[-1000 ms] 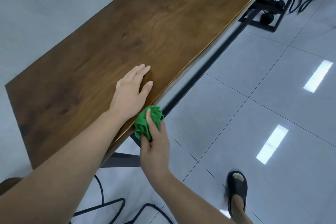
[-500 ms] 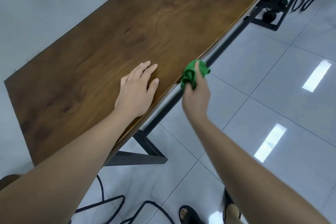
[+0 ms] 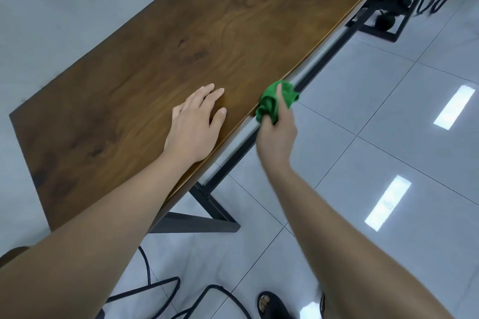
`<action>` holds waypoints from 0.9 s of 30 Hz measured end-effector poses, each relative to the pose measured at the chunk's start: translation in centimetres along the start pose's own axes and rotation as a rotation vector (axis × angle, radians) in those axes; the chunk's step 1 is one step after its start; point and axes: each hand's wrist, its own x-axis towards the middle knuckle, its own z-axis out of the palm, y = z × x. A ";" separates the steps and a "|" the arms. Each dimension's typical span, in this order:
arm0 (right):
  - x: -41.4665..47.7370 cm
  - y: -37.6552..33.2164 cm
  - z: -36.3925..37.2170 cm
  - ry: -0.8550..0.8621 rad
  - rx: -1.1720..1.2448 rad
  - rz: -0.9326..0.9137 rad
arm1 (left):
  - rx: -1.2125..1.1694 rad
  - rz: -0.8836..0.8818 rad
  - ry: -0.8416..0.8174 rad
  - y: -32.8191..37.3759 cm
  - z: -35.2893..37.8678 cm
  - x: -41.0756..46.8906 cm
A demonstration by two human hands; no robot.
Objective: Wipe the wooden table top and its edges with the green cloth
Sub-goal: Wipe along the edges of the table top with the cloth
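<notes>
A long dark wooden table top (image 3: pixel 233 41) runs from lower left to upper right. My left hand (image 3: pixel 195 124) lies flat on it near the near long edge, palm down, fingers apart, holding nothing. My right hand (image 3: pixel 277 134) is closed around a bunched green cloth (image 3: pixel 276 101) and presses it against the table's near long edge, just right of my left hand. The cloth sticks out above my fingers; my thumb lies across it.
Under the edge runs a black metal frame rail (image 3: pixel 318 65) with a leg brace (image 3: pixel 207 215) on the glossy grey tiled floor. Black cables (image 3: pixel 155 290) loop on the floor near my sandalled foot (image 3: pixel 272 305). More cables and small black objects (image 3: pixel 388 10) lie at the table's far end.
My right hand with the cloth slid along the near edge away from me to the upper right over the second, then stayed nearly in place. My left hand remained flat on the top.
</notes>
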 end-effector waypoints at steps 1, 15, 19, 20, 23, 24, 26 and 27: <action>-2.5 0.3 0.9 -0.020 0.022 -0.005 | -0.012 0.002 0.003 -0.1 0.1 0.0; -13.8 1.9 2.3 -0.226 0.066 -0.073 | -0.109 -0.006 -0.006 -0.4 -0.2 -0.3; -6.1 -0.1 1.2 -0.085 -0.017 -0.017 | -0.147 0.003 -0.017 -0.6 -1.3 -0.7; -4.4 -0.4 0.8 -0.074 -0.044 -0.020 | -0.150 0.000 -0.016 -0.8 -1.8 -1.0; -0.9 -0.8 -0.7 -0.055 -0.105 -0.031 | -0.164 -0.026 0.012 -2.3 -3.5 -2.9; -0.3 -0.9 -1.0 -0.049 -0.108 -0.027 | -0.158 -0.042 0.015 -3.0 -4.1 -3.8; -0.1 -0.9 -1.2 -0.041 -0.105 -0.020 | -0.128 -0.087 0.016 -4.8 -5.0 -6.3; -0.3 -0.9 -1.1 -0.041 -0.101 -0.019 | -0.115 -0.115 0.018 -5.7 -5.3 -7.7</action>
